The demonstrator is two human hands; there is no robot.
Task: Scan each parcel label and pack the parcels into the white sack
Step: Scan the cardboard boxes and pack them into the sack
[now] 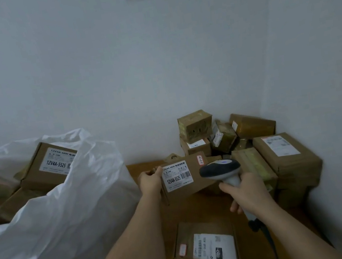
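My left hand grips the left end of a flat brown cardboard parcel, held above the wooden table with its white "12V4A-5525" label facing me. My right hand holds the handle of a grey barcode scanner, whose dark head hovers over the parcel's right end. The white sack stands open at the left, with several brown parcels inside, one showing the same kind of label.
Another flat parcel with a white label lies on the table near me. A pile of several taped brown boxes fills the back right corner against the white walls. The scanner's black cable trails down at the right.
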